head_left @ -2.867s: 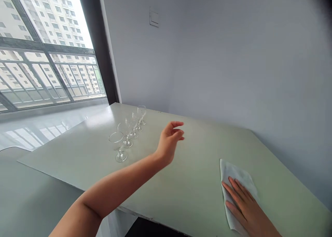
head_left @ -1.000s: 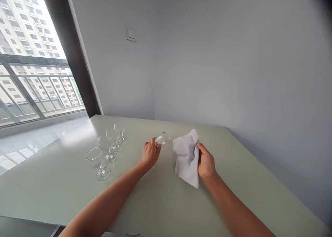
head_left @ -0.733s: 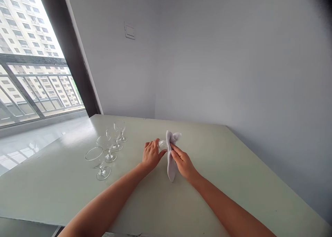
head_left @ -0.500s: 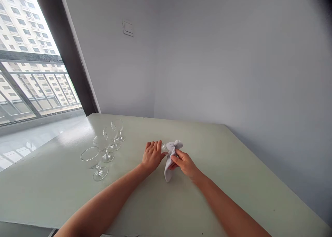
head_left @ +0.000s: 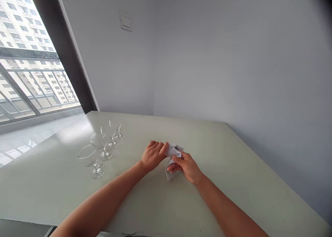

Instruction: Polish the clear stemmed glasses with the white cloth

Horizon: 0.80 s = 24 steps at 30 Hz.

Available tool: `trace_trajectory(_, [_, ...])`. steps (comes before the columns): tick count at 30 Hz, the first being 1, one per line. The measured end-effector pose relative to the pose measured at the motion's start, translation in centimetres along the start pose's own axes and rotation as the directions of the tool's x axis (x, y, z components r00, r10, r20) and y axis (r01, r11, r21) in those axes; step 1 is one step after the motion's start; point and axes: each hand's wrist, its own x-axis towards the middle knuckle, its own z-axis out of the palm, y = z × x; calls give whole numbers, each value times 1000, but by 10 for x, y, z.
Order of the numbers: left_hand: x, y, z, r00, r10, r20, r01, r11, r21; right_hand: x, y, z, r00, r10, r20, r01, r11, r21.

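Observation:
My right hand (head_left: 190,166) is closed on a pale grey-white cloth (head_left: 171,174), thumb on top, with a loose corner hanging below the fingers. The cloth is bunched around a clear stemmed glass (head_left: 178,153); only a small shiny part of it shows. On the other side, my left hand (head_left: 153,155) is closed at the glass, its fingertips against the cloth. The palm and fingers hide most of what it grips. Both hands are close together above the middle of the table.
Several clear stemmed glasses stand upright in a slanting row on the left, the nearest glass (head_left: 97,170) closest to my left forearm. The pale green table (head_left: 233,181) meets grey walls at the back and right. A window (head_left: 33,67) is at far left.
The cloth has turned and now wraps over the glass, its knobbed top folded down. My left fingers have closed in against it, and my right hand has shifted slightly right.

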Motion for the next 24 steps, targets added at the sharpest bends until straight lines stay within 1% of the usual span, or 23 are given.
trace_trajectory(1, [1, -2, -3, 997, -29, 71, 35, 996, -87, -2, -4, -3, 1000, -20, 23, 21, 997, -76])
trace_trajectory(2, [2, -4, -7, 984, -49, 169, 83, 976, -201, -5, -9, -7, 998, -35, 52, 43, 986, -160])
trace_trajectory(3, [3, -6, -12, 956, -36, 292, 138, 931, -337, -8, -14, -11, 995, -34, 96, 56, 970, -237])
trace_trajectory(4, [4, -7, -18, 906, 25, 423, 199, 857, -475, -11, -20, -15, 988, -12, 155, 58, 954, -295])
trace_trajectory(5, [6, -9, -24, 837, 123, 534, 266, 761, -592, -14, -25, -19, 975, 19, 220, 56, 942, -331])
trace_trajectory(6, [7, -9, -30, 762, 234, 604, 329, 663, -672, -16, -29, -21, 960, 47, 275, 52, 938, -343])
trace_trajectory(7, [8, -10, -35, 706, 317, 634, 376, 590, -714, -17, -32, -23, 948, 64, 312, 48, 940, -338])
trace_trajectory(8, [9, -9, -39, 693, 332, 640, 399, 563, -724, -18, -34, -24, 947, 62, 317, 46, 945, -323])
trace_trajectory(9, [10, -7, -42, 733, 263, 628, 393, 590, -705, -17, -34, -23, 957, 43, 286, 48, 951, -305])
trace_trajectory(10, [11, -4, -44, 806, 134, 576, 361, 661, -658, -15, -34, -22, 975, 13, 221, 51, 958, -282])
trace_trajectory(11, [11, -1, -44, 882, 3, 472, 306, 758, -576, -13, -32, -19, 991, -17, 131, 50, 967, -252])
trace_trajectory(12, [11, 3, -43, 938, -82, 337, 240, 855, -460, -11, -29, -17, 999, -37, 38, 44, 977, -209])
trace_trajectory(13, [11, 7, -41, 972, -110, 207, 174, 929, -328, -9, -26, -14, 998, -44, -44, 37, 987, -156])
trace_trajectory(14, [10, 10, -38, 989, -87, 117, 110, 973, -205, -7, -22, -11, 994, -39, -101, 30, 995, -97])
trace_trajectory(15, [10, 13, -35, 996, -39, 78, 48, 992, -113, -6, -19, -9, 992, -30, -127, 25, 999, -42])
trace_trajectory(16, [9, 14, -32, 997, 1, 74, 3, 998, -58, -5, -16, -7, 992, -21, -126, 22, 1000, 1])
trace_trajectory(17, [8, 15, -30, 996, 15, 82, -12, 999, -34, -5, -15, -6, 994, -17, -107, 19, 999, 26])
trace_trajectory(19, [7, 14, -28, 993, -19, 113, 28, 997, -78, -6, -15, -8, 998, -26, -60, 27, 1000, 17])
trace_trajectory(20, [7, 12, -28, 988, -50, 146, 72, 986, -151, -8, -18, -10, 999, -36, -35, 36, 999, -15])
trace_trajectory(21, [7, 9, -30, 977, -75, 201, 127, 958, -258, -10, -21, -12, 999, -43, 3, 43, 997, -61])
trace_trajectory(22, [7, 7, -33, 955, -69, 288, 184, 902, -391, -12, -25, -15, 997, -40, 60, 47, 993, -113])
trace_trajectory(23, [8, 4, -36, 920, -18, 392, 242, 814, -528, -14, -29, -19, 991, -27, 128, 47, 986, -159])
trace_trajectory(24, [8, 2, -38, 868, 75, 490, 303, 703, -644, -16, -33, -21, 981, -7, 196, 45, 980, -194])
